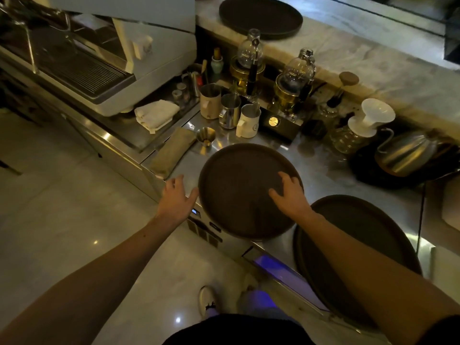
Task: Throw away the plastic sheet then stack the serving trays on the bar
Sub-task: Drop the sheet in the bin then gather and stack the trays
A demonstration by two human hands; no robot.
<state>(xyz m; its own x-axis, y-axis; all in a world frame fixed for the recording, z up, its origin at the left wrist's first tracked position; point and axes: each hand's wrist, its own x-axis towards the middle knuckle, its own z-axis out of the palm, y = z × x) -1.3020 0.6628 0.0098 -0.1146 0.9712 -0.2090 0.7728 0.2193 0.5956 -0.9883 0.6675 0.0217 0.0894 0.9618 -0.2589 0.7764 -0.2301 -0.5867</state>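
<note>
A marble bar is seen running along the top, with one dark round tray laid flat on it. Below it, a steel counter is crowded with an espresso machine, siphon brewers, jugs, a kettle and a folded cloth. Two more trays are found on the counter: the near tray at the right edge, and the middle tray, which juts over the front edge. The right hand is pressed flat on the middle tray, fingers spread. The left hand is held open, its thumb touching that tray's left rim. No plastic sheet can be made out.
</note>
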